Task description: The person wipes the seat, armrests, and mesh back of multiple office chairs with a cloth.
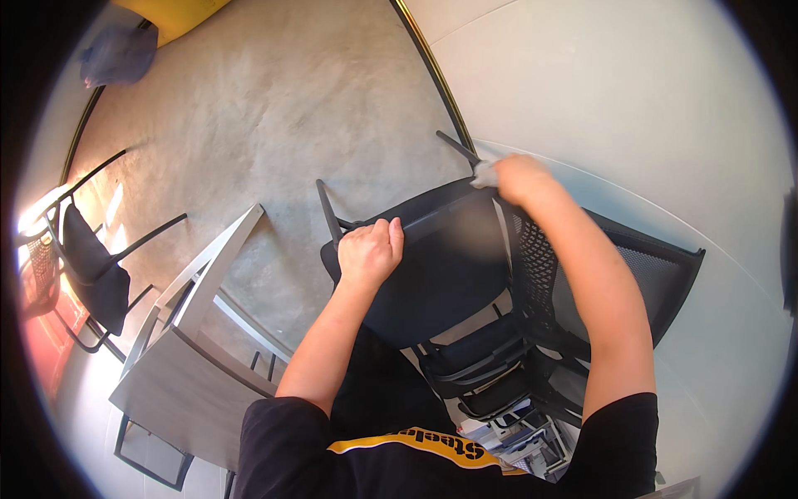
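Note:
In front of me stands a black chair (436, 287) with a smooth seat and a perforated mesh backrest (636, 258) on its right side. My left hand (370, 249) is closed on the far left edge of the seat, thumb raised. At the far right corner, my right hand (519, 179) is closed around a small light-grey cloth (485, 175), slightly blurred. The cloth is against the chair by the top of one leg (457, 148). What lies under my right palm is hidden.
More black chairs (474, 353) are lined up or stacked nearer me, at the right. A grey table (187, 395) lies tipped at the left. Beyond it is another black chair (96, 270). A pale wall (632, 91) rises on the right; a blurred bluish object (120, 54) sits far left.

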Available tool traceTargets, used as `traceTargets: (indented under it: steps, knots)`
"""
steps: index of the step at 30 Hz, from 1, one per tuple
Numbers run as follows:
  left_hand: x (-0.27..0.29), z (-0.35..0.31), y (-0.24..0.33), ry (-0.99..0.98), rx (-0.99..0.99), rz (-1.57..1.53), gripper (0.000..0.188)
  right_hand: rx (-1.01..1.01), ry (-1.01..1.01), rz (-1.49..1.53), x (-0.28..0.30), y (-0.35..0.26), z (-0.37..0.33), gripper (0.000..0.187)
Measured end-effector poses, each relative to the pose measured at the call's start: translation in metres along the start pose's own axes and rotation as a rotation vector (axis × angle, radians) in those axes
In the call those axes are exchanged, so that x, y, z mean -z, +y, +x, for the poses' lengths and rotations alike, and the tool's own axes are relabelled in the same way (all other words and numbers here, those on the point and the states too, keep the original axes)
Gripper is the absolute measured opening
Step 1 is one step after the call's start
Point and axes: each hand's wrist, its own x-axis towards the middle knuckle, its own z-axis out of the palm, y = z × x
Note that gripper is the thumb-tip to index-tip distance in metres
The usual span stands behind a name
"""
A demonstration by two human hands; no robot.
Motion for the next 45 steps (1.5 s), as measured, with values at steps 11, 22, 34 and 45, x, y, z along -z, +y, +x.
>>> traceTargets:
  steps: [11,22,34,45]
  knots:
    - [0.003,0.002,0.000,0.007,0.000,-0.031,0.040,-0.129,0.130,-0.041,-0.011,0.016,0.005,0.024]
    - [-0.004,-0.004,0.000,-0.027,-0.033,0.028,0.037,0.248,0.731,0.921,-0.031,-0.088,-0.094,0.024]
    - [-0.004,-0.005,0.003,-0.034,-0.008,0.031,0.036,-0.112,0.682,0.439,0.016,0.042,-0.086,0.034]
    - [-0.004,-0.001,0.003,0.002,-0.034,0.020,0.036,-0.140,-0.161,0.361,-0.011,0.033,0.050,0.040]
